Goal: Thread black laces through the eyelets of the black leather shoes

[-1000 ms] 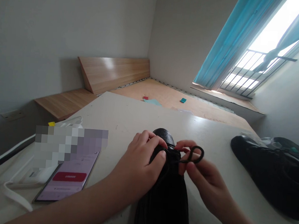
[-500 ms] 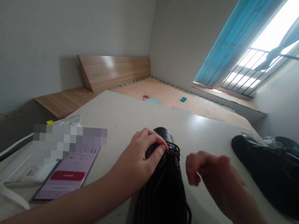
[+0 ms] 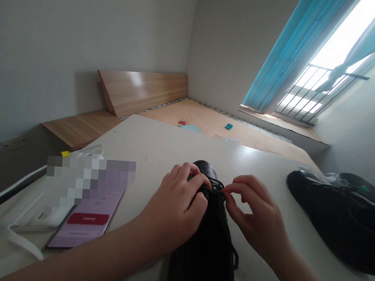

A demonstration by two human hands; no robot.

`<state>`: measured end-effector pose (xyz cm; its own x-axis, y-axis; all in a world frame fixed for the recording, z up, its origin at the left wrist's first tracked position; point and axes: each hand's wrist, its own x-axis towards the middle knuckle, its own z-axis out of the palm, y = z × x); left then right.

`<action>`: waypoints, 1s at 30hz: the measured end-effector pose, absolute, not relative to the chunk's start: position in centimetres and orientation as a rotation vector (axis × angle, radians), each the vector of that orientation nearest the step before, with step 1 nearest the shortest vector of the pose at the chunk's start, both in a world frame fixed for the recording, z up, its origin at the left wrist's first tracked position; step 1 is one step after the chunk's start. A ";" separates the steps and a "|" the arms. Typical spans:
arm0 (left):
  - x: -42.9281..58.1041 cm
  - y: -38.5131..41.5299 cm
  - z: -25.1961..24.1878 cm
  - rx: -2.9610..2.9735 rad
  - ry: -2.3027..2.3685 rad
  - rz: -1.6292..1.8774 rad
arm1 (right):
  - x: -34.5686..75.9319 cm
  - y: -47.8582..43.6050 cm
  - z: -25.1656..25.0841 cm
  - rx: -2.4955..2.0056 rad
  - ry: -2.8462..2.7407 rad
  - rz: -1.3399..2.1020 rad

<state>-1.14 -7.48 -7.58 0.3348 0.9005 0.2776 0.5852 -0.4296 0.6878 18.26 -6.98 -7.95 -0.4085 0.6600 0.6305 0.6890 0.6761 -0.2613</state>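
A black lace-up shoe (image 3: pixel 210 245) stands on the white table, its toe pointing away from me. My left hand (image 3: pixel 181 200) is closed over the shoe's left side near the toe, with thumb and forefinger curled by the lowest lace rows. What lies under those fingers is hidden. At the shoe's right edge, my right hand (image 3: pixel 256 209) pinches the black shoelace (image 3: pixel 218 185) between thumb and forefinger. A loose lace loop (image 3: pixel 235 259) hangs down the shoe's right side.
Another black shoe (image 3: pixel 329 219) lies at the right, with clear plastic and a further dark shoe behind it. A phone (image 3: pixel 88 219) and a white power strip (image 3: pixel 50 212) with a cable are at the left. Beyond the table's far edge is a bed (image 3: pixel 255 139).
My right hand has moved left from beside the shoe and closed on the lace. My left hand stays on the shoe, its fingers slightly more curled.
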 end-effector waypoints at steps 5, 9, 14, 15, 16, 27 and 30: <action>-1.0 -7.4 -7.5 2.139 1.312 0.908 | 18.5 -6.8 -7.7 -1.116 -2.152 0.373; -1.1 -7.4 -7.7 2.147 1.263 0.933 | 18.6 -6.6 -7.9 -1.083 -2.073 0.670; -1.1 -7.7 -7.8 2.174 1.171 0.946 | 18.1 -6.9 -8.5 -1.050 -2.119 0.230; -1.1 -7.7 -7.8 2.167 1.160 0.951 | 18.1 -6.9 -8.5 -1.038 -2.130 0.049; -1.1 -7.7 -7.8 2.150 1.149 0.956 | 18.1 -7.0 -8.5 -1.023 -2.131 -0.112; -1.0 -6.7 -7.9 1.751 1.039 0.985 | 18.6 -6.8 -8.3 -1.034 -2.049 0.523; -1.0 -6.5 -7.7 1.673 1.019 0.976 | 18.5 -6.9 -8.3 -1.029 -1.873 0.779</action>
<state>-0.98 -6.54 -7.73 0.3435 0.9256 0.1591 0.1985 -0.2372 0.9510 18.54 -6.92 -8.31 -0.3097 0.8748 0.3725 0.3524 0.4695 -0.8095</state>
